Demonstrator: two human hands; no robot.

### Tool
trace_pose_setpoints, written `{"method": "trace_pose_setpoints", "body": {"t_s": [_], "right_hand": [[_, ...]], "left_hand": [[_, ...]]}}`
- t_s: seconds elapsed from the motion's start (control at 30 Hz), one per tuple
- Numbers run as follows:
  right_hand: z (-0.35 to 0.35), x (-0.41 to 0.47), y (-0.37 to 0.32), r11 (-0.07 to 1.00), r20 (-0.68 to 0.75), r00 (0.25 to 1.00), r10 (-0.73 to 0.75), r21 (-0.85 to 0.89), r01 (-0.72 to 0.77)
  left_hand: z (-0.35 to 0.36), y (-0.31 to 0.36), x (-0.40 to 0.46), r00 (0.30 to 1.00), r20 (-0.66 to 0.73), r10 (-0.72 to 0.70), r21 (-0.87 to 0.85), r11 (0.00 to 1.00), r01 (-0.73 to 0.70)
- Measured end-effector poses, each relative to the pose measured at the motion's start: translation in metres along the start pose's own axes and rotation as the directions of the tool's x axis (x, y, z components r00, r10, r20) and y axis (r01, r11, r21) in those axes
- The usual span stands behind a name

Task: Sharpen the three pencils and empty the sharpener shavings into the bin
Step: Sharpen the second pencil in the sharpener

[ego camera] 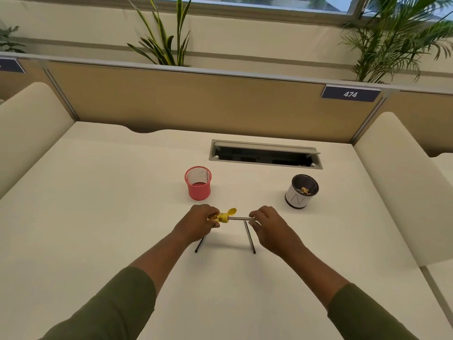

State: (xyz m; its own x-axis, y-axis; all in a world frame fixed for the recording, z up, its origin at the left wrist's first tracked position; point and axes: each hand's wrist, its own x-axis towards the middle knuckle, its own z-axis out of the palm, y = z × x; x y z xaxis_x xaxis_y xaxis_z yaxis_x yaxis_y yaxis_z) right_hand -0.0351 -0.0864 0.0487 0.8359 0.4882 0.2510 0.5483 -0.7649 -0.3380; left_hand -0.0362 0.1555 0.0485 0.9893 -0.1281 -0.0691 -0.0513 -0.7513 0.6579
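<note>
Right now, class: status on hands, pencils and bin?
Left hand grips yellow sharpener; right hand pinches pencil in it. Two pencils on desk. Bin holds shavings. Path clear.

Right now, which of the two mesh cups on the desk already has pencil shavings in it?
The black mesh cup with the white band, on the right, holds tan shavings; the pink mesh cup looks empty.
</note>
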Motion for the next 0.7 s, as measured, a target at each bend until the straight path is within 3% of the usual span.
{"method": "trace_pose_setpoints", "body": {"t_s": [0.13,0.23,0.3,0.37,0.4,0.43,0.47,0.5,0.53,0.57,0.6,0.7], "right_hand": [[-0.012,0.005,0.004,0.921,0.005,0.964,-0.266,-0.293,0.256],[-0.022,0.006,0.001,0.853,0.007,0.942,-0.335,-0.421,0.307],[-0.024,0.008,-0.003,0.879,0.007,0.958,-0.287,-0.395,0.266],[-0.025,0.011,-0.015,0.958,-0.029,0.992,-0.126,-0.264,0.114],[-0.025,0.015,-0.023,0.988,-0.037,0.999,0.025,-0.153,-0.031],[-0.028,0.020,-0.030,0.976,0.042,0.975,0.217,0.011,-0.217],[-0.032,0.025,-0.035,0.870,0.186,0.897,0.401,0.229,-0.437],[-0.035,0.029,-0.038,0.656,0.356,0.774,0.523,0.412,-0.632],[-0.038,0.032,-0.040,0.453,0.501,0.661,0.558,0.483,-0.749],[-0.042,0.034,-0.040,0.394,0.566,0.620,0.543,0.481,-0.784],[-0.045,0.035,-0.041,0.444,0.572,0.636,0.517,0.457,-0.771],[-0.046,0.031,-0.041,0.880,0.365,0.861,0.353,0.183,-0.438]], "left_hand": [[-0.006,0.003,0.001,0.999,-0.006,0.038,0.005,0.999,-0.038],[-0.010,0.007,0.003,0.996,-0.009,0.089,0.013,0.996,-0.089],[-0.011,0.010,0.005,0.992,-0.031,0.125,0.014,0.992,-0.124],[-0.013,0.013,0.006,0.982,-0.076,0.173,0.035,0.985,-0.170],[-0.015,0.015,0.006,0.974,-0.100,0.203,0.056,0.979,-0.198],[-0.017,0.016,0.006,0.965,-0.118,0.232,0.074,0.972,-0.225],[-0.019,0.018,0.005,0.958,-0.132,0.256,0.085,0.965,-0.247],[-0.021,0.019,0.005,0.952,-0.138,0.272,0.090,0.961,-0.261],[-0.022,0.019,0.004,0.950,-0.135,0.280,0.091,0.959,-0.270],[-0.023,0.020,0.003,0.950,-0.127,0.284,0.088,0.958,-0.275],[-0.023,0.019,0.003,0.954,-0.112,0.279,0.081,0.959,-0.271],[-0.026,0.015,0.003,0.977,-0.032,0.210,0.039,0.977,-0.209]]}}
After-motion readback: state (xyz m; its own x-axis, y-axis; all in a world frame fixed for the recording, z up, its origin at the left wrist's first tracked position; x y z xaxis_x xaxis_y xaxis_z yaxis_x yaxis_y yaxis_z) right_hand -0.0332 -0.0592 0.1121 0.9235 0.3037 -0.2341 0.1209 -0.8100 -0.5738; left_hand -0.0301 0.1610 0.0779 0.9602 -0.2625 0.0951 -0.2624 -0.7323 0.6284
